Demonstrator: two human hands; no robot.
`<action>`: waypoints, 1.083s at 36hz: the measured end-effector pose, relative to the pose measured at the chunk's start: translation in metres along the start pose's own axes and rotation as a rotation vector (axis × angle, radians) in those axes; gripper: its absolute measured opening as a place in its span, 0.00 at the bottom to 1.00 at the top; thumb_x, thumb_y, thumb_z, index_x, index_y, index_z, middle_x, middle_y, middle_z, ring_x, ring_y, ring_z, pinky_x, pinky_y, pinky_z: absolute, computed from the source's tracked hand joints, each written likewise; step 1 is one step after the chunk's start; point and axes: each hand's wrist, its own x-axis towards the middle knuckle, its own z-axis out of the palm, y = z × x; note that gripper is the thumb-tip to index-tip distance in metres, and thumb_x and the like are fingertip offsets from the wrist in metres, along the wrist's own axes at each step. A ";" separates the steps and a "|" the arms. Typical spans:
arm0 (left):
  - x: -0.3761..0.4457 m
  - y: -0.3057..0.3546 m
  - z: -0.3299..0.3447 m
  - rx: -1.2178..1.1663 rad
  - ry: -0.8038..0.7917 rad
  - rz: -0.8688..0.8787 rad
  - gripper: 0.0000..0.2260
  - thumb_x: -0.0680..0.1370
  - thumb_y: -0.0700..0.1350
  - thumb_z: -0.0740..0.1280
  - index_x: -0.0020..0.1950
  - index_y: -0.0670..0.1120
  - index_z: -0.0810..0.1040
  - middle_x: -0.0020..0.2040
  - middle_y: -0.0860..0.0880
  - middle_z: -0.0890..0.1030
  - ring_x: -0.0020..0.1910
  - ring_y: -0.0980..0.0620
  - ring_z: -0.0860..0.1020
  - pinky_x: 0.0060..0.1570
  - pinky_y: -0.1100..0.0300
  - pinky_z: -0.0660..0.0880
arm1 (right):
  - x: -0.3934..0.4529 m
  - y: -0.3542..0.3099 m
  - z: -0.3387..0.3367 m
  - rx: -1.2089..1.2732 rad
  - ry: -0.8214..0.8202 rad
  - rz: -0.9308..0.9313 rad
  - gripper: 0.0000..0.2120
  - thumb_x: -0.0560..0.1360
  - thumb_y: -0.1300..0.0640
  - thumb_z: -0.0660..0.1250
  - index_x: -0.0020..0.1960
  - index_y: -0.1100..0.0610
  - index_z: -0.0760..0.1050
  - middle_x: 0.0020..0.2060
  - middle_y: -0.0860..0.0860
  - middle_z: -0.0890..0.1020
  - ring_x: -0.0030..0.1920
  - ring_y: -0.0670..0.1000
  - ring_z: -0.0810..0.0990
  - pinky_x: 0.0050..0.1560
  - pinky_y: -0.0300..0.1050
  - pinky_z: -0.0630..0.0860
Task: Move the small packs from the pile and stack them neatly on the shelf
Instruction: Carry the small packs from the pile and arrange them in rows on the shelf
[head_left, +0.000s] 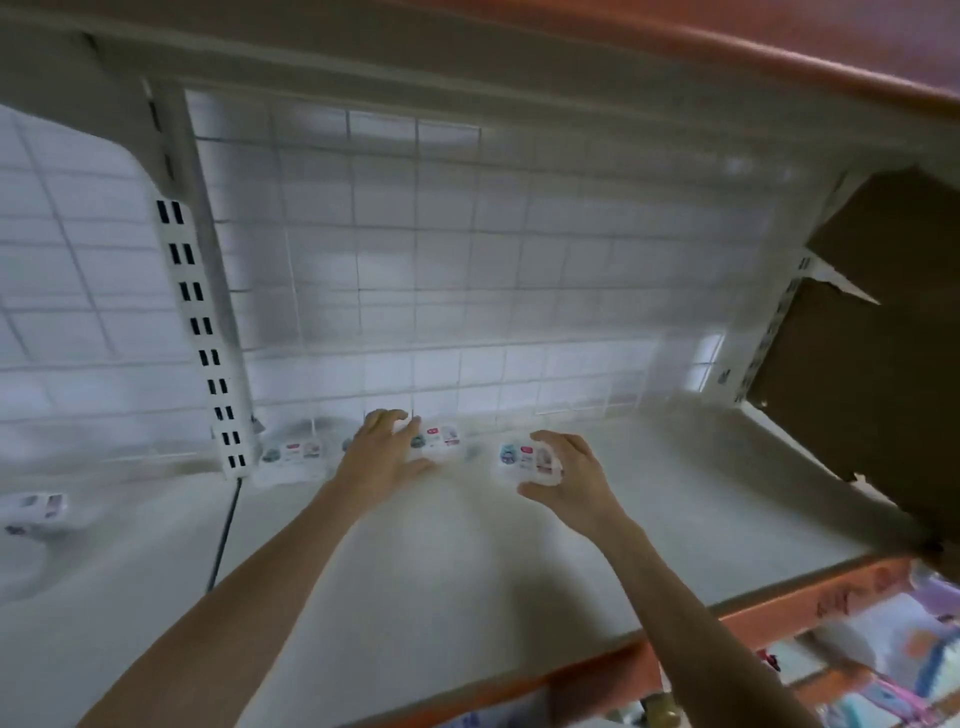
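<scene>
A: Soft, cool light falls on the white shelf (467, 545); both arms cast faint, diffuse shadows on it.

B: Motion blur smears the wire grid back (441, 260) and the small packs (291, 457), while wide-angle distortion bends the frame edges. The cardboard (872, 364) at right stays dim.

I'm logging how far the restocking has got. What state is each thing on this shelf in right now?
left hand: resting on a pack at the back
right hand: gripping a pack
pack under left hand: lying flat by the wire grid
pack in right hand: low over the shelf
leftmost pack: lying flat, untouched
shelf: mostly bare
cardboard box: flap open
</scene>
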 end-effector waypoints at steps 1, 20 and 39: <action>0.000 -0.001 0.004 0.001 0.010 -0.016 0.34 0.70 0.66 0.59 0.63 0.41 0.75 0.63 0.39 0.74 0.63 0.38 0.69 0.62 0.49 0.67 | 0.010 0.003 0.002 -0.003 -0.025 -0.009 0.30 0.69 0.55 0.74 0.67 0.54 0.67 0.63 0.52 0.68 0.59 0.50 0.70 0.54 0.31 0.62; 0.012 0.025 0.021 0.172 -0.016 -0.347 0.24 0.78 0.56 0.60 0.72 0.49 0.63 0.69 0.49 0.67 0.68 0.48 0.63 0.68 0.57 0.55 | 0.084 0.036 0.044 -0.150 -0.101 -0.318 0.22 0.75 0.56 0.63 0.69 0.53 0.68 0.65 0.54 0.68 0.67 0.56 0.65 0.63 0.46 0.67; -0.056 0.055 -0.064 0.199 -0.032 -0.337 0.24 0.77 0.55 0.61 0.71 0.48 0.64 0.68 0.48 0.69 0.66 0.50 0.66 0.62 0.56 0.65 | -0.003 -0.025 -0.012 -0.116 -0.344 -0.509 0.28 0.78 0.47 0.60 0.74 0.52 0.56 0.72 0.50 0.63 0.71 0.51 0.61 0.67 0.47 0.61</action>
